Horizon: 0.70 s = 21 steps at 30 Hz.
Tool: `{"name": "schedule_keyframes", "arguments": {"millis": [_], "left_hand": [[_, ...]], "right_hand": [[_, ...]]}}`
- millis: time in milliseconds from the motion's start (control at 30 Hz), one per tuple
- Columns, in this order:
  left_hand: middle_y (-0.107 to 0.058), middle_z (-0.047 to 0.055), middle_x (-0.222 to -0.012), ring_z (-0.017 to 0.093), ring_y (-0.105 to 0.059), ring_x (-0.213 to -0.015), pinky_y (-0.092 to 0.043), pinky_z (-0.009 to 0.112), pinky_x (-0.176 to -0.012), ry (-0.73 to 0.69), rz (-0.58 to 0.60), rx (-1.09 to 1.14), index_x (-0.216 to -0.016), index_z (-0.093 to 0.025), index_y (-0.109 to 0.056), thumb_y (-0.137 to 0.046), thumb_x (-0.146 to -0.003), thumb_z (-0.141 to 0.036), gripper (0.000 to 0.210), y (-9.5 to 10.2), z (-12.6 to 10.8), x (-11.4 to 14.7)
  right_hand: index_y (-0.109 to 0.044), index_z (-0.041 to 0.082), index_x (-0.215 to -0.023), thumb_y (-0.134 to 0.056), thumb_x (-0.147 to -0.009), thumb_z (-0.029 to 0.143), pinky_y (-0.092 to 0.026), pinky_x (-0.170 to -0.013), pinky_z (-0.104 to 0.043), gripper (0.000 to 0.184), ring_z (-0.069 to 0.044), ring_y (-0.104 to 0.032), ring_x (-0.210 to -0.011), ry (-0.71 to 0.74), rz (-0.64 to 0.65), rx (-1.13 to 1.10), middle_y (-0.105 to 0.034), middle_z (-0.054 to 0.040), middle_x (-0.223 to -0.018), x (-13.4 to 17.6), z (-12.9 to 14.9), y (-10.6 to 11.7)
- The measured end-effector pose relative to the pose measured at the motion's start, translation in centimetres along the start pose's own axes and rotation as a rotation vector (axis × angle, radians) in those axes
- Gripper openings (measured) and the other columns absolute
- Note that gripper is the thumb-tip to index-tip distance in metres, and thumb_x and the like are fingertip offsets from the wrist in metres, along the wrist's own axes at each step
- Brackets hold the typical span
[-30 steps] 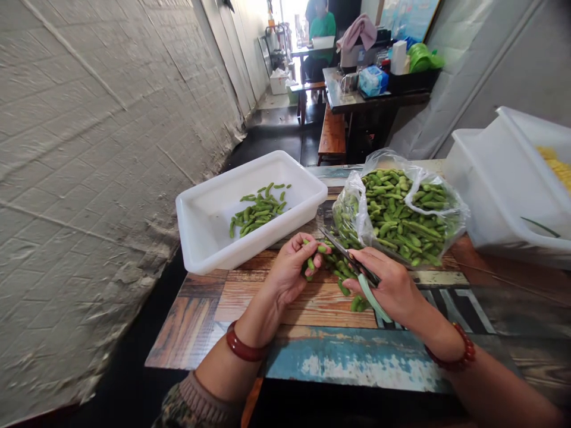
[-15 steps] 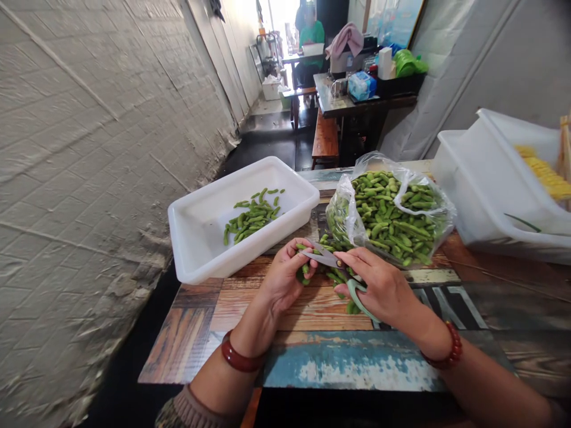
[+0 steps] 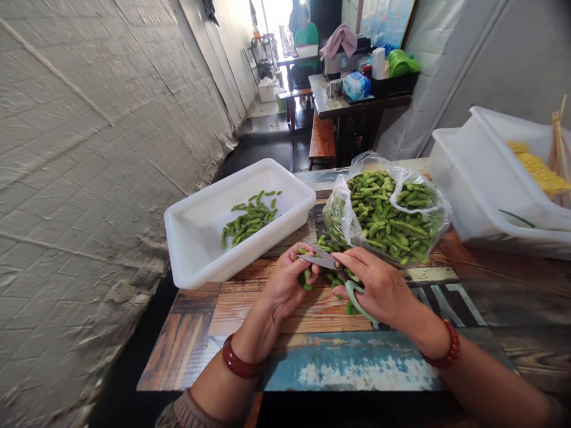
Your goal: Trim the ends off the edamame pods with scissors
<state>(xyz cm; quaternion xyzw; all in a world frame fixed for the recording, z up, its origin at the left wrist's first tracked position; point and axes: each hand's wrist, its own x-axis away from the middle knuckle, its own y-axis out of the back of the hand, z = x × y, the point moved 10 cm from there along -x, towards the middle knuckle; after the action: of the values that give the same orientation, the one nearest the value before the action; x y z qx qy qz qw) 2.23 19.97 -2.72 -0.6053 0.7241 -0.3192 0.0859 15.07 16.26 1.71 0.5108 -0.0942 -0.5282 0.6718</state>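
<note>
Green edamame pods (image 3: 307, 278) are pinched in the fingers of my left hand (image 3: 285, 282), above the table. My right hand (image 3: 379, 285) is wrapped round the pale green handles of a pair of scissors (image 3: 323, 260). The blades point left and lie against the pods at my left fingertips. More loose pods lie on the table under the scissors, partly hidden by my hands. Just beyond my right hand sits a clear plastic bag (image 3: 343, 208) heaped with edamame pods (image 3: 388, 214). A white tub (image 3: 191, 261) with a small pile of cut pods (image 3: 250, 220) stands left of it.
White tubs (image 3: 464, 172) on the right hold yellow pieces (image 3: 537, 169) and wooden sticks. A textured wall (image 3: 89, 178) runs along the left. Farther back are a wooden bench (image 3: 322, 139), a cluttered table (image 3: 328, 104) and a person in green (image 3: 306, 37).
The view has shifted slightly. The scissor blades look a little more closed at the pods in my left hand; both hands keep nearly the same place.
</note>
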Motion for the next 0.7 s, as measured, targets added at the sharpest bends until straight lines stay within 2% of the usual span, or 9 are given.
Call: {"name": "schedule_keyframes", "arguments": {"millis": [333, 700], "left_hand": [[-0.056, -0.004, -0.064, 0.003, -0.047, -0.050, -0.034, 0.012, -0.042, 0.025, -0.028, 0.034, -0.076, -0.013, -0.059, -0.086, -0.064, -0.022, 0.030, 0.01, 0.24, 0.08], [-0.056, -0.003, -0.069, 0.002, -0.050, -0.053, -0.038, 0.011, -0.043, 0.026, -0.008, 0.084, -0.077, -0.013, -0.060, -0.087, -0.062, -0.021, 0.032, -0.05, 0.45, 0.03]], "right_hand": [[-0.052, 0.021, -0.130, -0.075, -0.078, 0.021, -0.056, -0.088, -0.042, 0.058, -0.026, -0.063, -0.099, -0.005, 0.018, -0.013, -0.061, -0.0091, -0.115, 0.03, -0.20, -0.28], [-0.050, 0.023, -0.132, -0.072, -0.080, 0.021, -0.057, -0.087, -0.043, 0.056, -0.026, -0.064, -0.100, 0.009, 0.008, -0.062, -0.062, -0.0096, -0.115, 0.02, -0.13, -0.16]]}}
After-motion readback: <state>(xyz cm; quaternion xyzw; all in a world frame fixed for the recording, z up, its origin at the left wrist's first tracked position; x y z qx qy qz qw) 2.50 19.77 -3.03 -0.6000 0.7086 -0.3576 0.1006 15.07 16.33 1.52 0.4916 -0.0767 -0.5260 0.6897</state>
